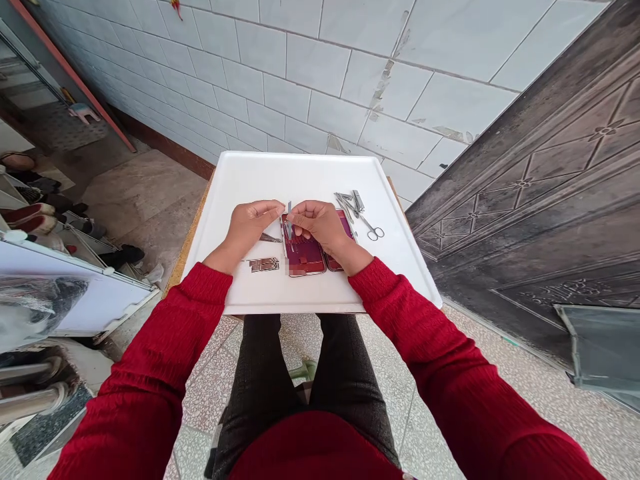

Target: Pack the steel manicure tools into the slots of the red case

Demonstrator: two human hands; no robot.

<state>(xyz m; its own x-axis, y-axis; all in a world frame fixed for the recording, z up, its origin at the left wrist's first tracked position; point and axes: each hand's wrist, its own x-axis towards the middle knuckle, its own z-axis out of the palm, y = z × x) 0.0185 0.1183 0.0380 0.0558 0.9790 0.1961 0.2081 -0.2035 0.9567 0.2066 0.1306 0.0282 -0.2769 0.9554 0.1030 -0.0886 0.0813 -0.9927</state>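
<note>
A small manicure case (313, 259) with a dark red and purple lining lies open on a white tabletop (250, 175), a little nearer than its middle. Its left half holds a few slim metal tools (294, 248) side by side; the contents of its right half are mostly hidden by the person's right hand (320, 222). That hand, fingers curled, pinches a thin metal strip (290, 230) upright over the left half. The left hand (251, 223) has thumb and forefinger drawn together just beside the strip's top; whether they grip it, one cannot tell. Left of the case lie a pointed metal tool (271, 237) and, nearer, a patterned metal piece (265, 265). To the far right are scissors (375, 233) and clippers (358, 200).
</note>
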